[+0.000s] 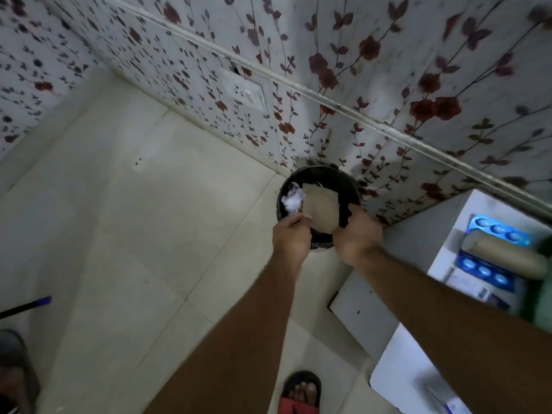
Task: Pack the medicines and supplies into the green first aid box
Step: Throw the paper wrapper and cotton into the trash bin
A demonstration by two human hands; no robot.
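Observation:
Both my hands reach out over a black round bin (349, 182) that stands on the floor against the wall. My left hand (291, 236) and my right hand (357, 234) each pinch one side of a flat brown paper piece (321, 209) held above the bin's mouth. Crumpled white plastic (292, 200) lies inside the bin at the left. On the white table at the right lie blue blister packs (497, 228) (482, 270) and a brown roll (504, 253). A green edge (543, 306), perhaps the first aid box, shows at the frame's right border, blurred.
Flowered wallpaper covers the wall (328, 70) behind the bin, with a white socket plate (246, 92). The white table (424, 231) stands at the right, and white sheets or boards (363, 306) lie below it. My sandalled foot (301, 391) is on the pale tiled floor (134, 234).

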